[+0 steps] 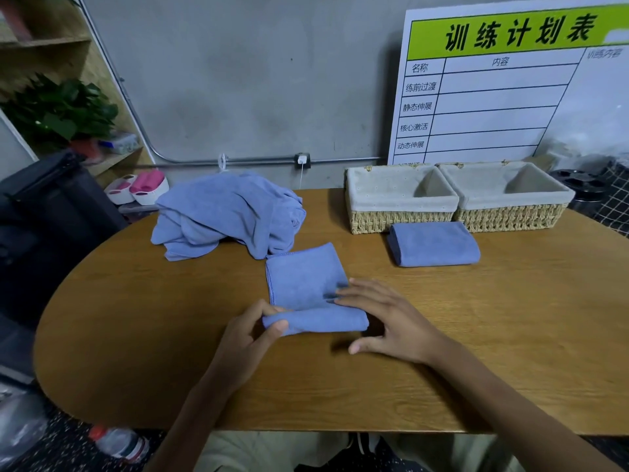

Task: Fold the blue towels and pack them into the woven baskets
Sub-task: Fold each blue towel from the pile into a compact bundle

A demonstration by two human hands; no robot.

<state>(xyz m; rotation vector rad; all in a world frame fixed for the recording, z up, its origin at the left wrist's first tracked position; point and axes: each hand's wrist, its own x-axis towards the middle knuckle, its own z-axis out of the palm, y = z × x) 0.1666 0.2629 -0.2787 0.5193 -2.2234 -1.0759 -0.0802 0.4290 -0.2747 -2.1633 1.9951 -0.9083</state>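
Left hand: left hand [252, 330] sits near the table's front edge, thumb and fingers curled round the left end of the towel's rolled-over near fold, pinching it.
Right hand: right hand [384, 318] lies over the right end of the same fold, fingers fairly straight with tips resting on the cloth just beyond the fold, thumb stretched out low over the wood; it grips nothing.
Towel being folded: blue towel [306, 287] lies between the two hands at mid-table, its near edge doubled over toward the far side, its flat part running away from the person.
Folded towel: folded towel [434, 244] rests flat on the table, to the right of and beyond the hands, just in front of the baskets and well apart from both hands.
Towel heap: crumpled pile of blue towels [224, 212] sits at the far left of the table, its near edge just beside the far corner of the towel in work.
Baskets: left woven basket [398, 219] and right woven basket [510, 218] stand side by side, touching, at the far right by the wall, each with a pale cloth liner; no towel shows inside either.
Table: rounded wooden table [153, 335] carries all of it.
Behind: white board with a green header [510, 86] leans on the grey wall behind the baskets.
Floor: plastic bottle [119, 442] lies below the table's left front.
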